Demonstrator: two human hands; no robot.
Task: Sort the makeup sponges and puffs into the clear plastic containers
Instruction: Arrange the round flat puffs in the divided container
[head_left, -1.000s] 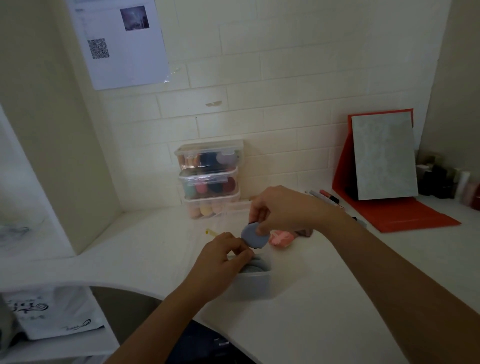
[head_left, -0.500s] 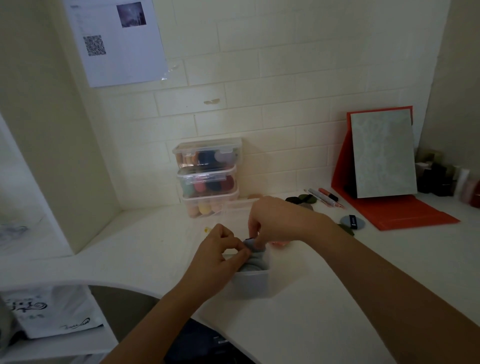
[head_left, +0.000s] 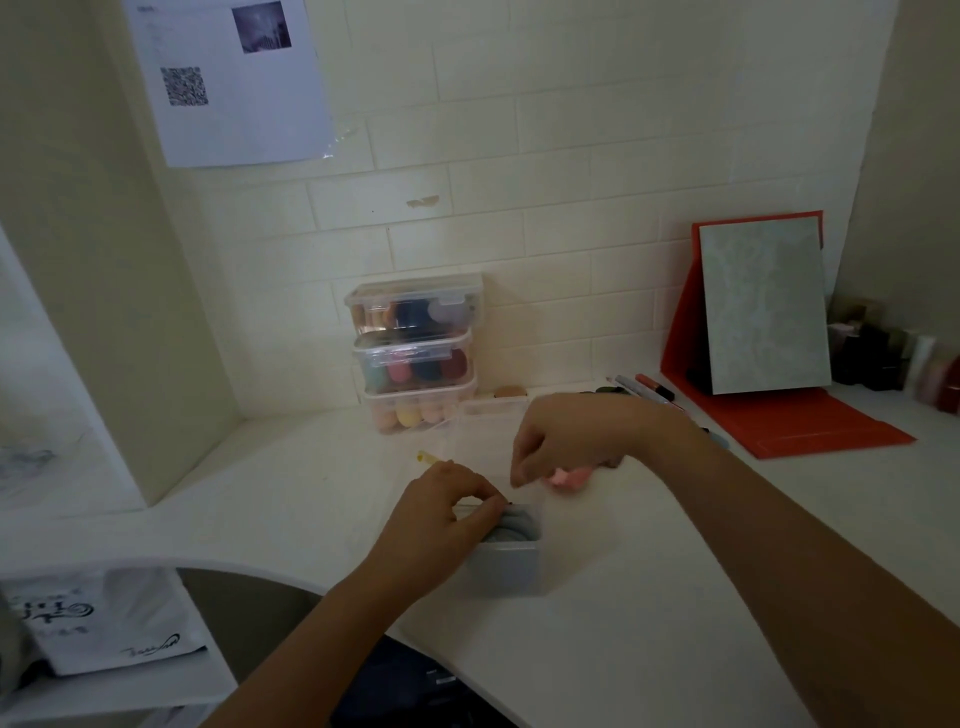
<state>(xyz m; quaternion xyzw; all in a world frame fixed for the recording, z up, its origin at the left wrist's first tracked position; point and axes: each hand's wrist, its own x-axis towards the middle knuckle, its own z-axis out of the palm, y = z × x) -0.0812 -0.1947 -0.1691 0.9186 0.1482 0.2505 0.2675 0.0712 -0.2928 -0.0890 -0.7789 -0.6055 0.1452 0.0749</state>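
Left hand (head_left: 441, 512) fingers pinched box (head_left: 506, 569) rim | right hand (head_left: 566, 441) fingers curled, grip unclear | box sat near worktop (head_left: 597, 623) edge, open room right

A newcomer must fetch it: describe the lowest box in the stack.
Against the tiled wall, left of the red stand, three clear boxes stand stacked. Take the lowest box: only it holds all pale sponges, peach, yellow and pink.

Blurred pink sponge (head_left: 569, 477) under right hand (head_left: 566, 441)
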